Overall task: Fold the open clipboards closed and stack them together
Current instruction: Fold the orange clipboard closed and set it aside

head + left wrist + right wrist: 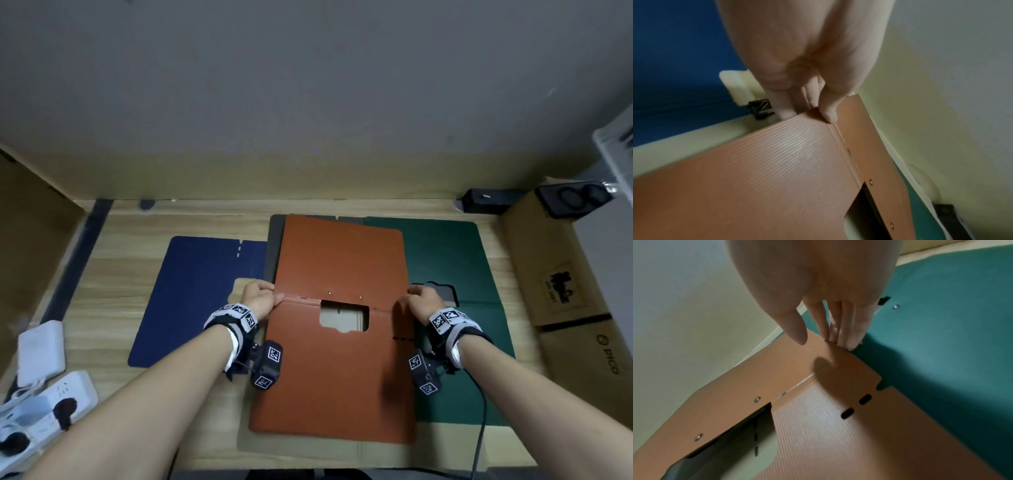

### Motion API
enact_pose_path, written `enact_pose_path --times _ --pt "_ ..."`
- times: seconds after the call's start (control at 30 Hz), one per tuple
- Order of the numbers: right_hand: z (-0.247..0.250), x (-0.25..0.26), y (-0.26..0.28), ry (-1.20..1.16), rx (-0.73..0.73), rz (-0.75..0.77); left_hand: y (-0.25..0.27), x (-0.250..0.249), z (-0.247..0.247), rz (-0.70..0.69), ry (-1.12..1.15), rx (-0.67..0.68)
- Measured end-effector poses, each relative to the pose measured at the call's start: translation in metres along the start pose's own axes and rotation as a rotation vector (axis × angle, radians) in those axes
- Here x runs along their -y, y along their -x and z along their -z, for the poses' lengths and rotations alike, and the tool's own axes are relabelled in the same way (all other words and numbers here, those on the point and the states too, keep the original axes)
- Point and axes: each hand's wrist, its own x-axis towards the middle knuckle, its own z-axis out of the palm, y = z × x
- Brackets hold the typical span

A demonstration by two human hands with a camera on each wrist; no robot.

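Note:
An orange clipboard (339, 370) lies open at the middle of the wooden desk, its fold line running left to right, with a cut-out window in it. My left hand (262, 296) pinches the left end of the fold (830, 128), thumb (828, 113) on top and fingers at the edge. At the right end, my right hand (421, 301) sets straight fingers (849, 337) against the orange edge, and its thumb (795, 331) hovers above the board. A blue clipboard (198, 298) lies open on the left, a green one (455, 267) on the right. A dark grey one (274, 246) and a tan one (298, 448) show from under the orange.
Cardboard boxes (561, 274) stand along the right edge, and a black box (489, 200) sits at the back by the wall. A white power strip (44, 407) and an adapter (41, 349) lie at the front left. A black cable (479, 428) trails from my right wrist.

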Motion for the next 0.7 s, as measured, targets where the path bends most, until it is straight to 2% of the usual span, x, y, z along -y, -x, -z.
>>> enact_pose_path --times 0.13,0.23,0.43,0.53,0.63,0.7 --pt "0.018 0.045 0.016 0.054 0.018 0.138 0.022 -0.036 0.022 -0.097 0.044 -0.050" --pt "0.038 0.097 0.033 0.094 0.003 0.324 0.044 -0.077 0.037 -0.221 0.033 -0.060" --pt "0.082 0.208 0.075 0.248 -0.117 0.829 0.085 -0.157 0.069 -0.574 -0.261 -0.054" --pt "0.102 0.241 0.092 0.559 -0.188 1.057 0.103 -0.187 0.083 -0.710 -0.413 -0.094" --pt "0.118 0.256 0.101 0.881 -0.297 1.081 0.118 -0.215 0.098 -0.796 -0.534 -0.118" --pt "0.128 0.261 0.105 0.922 -0.347 1.027 0.125 -0.232 0.105 -0.860 -0.594 -0.124"
